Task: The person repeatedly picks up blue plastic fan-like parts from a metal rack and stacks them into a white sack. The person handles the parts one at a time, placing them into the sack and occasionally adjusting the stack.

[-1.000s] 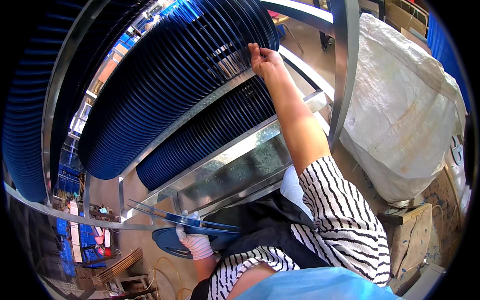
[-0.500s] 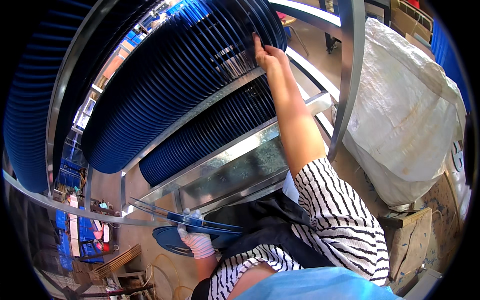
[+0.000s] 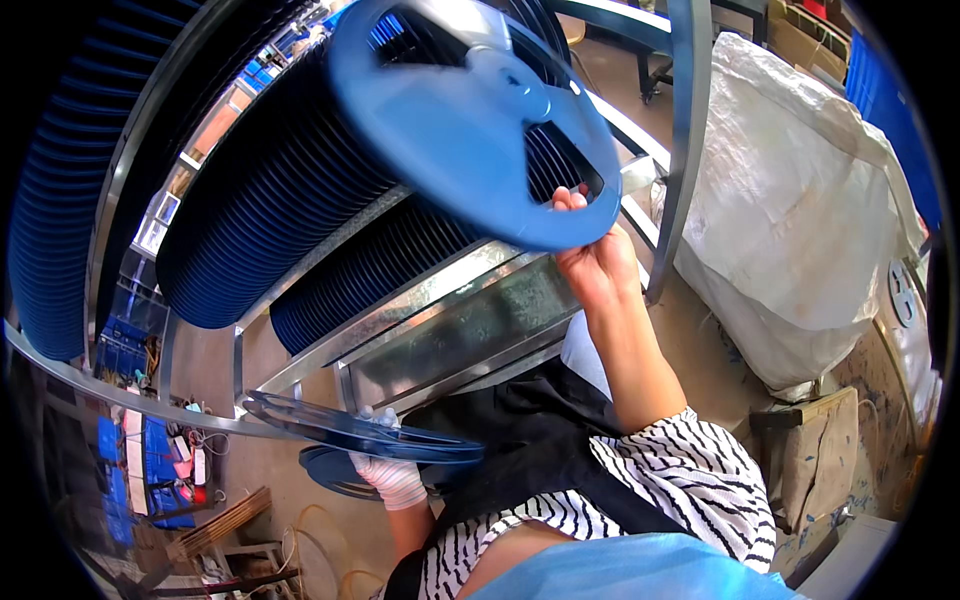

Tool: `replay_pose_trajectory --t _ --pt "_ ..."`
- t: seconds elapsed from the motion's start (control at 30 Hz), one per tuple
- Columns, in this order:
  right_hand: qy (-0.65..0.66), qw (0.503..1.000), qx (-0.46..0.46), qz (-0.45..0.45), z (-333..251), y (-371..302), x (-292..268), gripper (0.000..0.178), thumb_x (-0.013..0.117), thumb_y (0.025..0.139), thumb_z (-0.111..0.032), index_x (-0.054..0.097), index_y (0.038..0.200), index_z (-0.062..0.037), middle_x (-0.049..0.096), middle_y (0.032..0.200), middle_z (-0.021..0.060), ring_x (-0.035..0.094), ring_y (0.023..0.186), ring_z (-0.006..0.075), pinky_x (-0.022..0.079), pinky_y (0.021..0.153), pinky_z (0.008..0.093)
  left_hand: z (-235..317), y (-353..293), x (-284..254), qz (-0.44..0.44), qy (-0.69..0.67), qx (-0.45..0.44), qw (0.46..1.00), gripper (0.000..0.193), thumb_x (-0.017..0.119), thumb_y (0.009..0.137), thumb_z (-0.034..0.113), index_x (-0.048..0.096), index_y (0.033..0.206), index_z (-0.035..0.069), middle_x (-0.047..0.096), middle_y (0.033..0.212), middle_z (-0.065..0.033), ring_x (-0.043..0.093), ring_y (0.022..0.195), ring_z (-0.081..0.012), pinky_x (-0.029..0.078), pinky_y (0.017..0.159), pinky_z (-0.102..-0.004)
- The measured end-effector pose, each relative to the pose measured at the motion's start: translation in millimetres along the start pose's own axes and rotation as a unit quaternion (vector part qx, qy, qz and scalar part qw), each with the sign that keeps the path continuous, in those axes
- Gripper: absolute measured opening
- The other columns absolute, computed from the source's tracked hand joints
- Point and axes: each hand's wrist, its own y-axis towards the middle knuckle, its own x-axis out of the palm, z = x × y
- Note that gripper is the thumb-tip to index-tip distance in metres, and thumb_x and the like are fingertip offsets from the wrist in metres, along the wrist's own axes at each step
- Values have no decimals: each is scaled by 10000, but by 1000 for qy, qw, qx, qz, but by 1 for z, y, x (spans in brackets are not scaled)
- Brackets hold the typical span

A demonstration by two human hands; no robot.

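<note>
Raised blue disc [image 3: 460, 130]: upper rim cut off by the top edge; surface blurred;
Right hand [image 3: 600, 265]: fingers partly covered by that disc's rim;
Left hand [image 3: 390, 480]: partly hidden by dark blue discs [image 3: 440, 450], which overlap too closely to count;
Racked disc row [image 3: 270, 220]: partly screened by the raised disc;
Lower-left pink item [image 3: 183, 468]: too small to identify

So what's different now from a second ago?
The right hand has come down from the upper row of discs toward the body, now gripping a blue disc by its rim. The left hand still holds its bunch of discs; the metal rack stays put.
</note>
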Motion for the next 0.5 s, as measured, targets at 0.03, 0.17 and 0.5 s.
replay_pose_trajectory --t 0.03,0.17,0.5 --pt "-14 999 -18 -44 2 -8 -5 187 468 952 -32 512 1126 20 576 919 129 632 823 238 569 862 422 0 -1 4 -12 8 15 1000 458 679 835 342 556 1192 82 621 1156 -88 639 946 -303 548 802 -372" --pt "-171 972 -121 -109 -15 -17 -19 218 503 964 -163 503 1153 -54 478 797 38 539 671 163 551 770 383 2 -10 24 0 38 31 999 498 725 798 331 570 1172 42 617 1141 -75 574 945 -266 539 779 -375" --pt "-367 746 -455 -320 -67 -48 34 134 458 970 -112 511 1058 -27 522 751 111 570 607 193 556 664 378 -4 -3 21 1 19 47 999 452 699 817 334 584 1156 58 637 1120 -82 612 915 -262 540 803 -376"
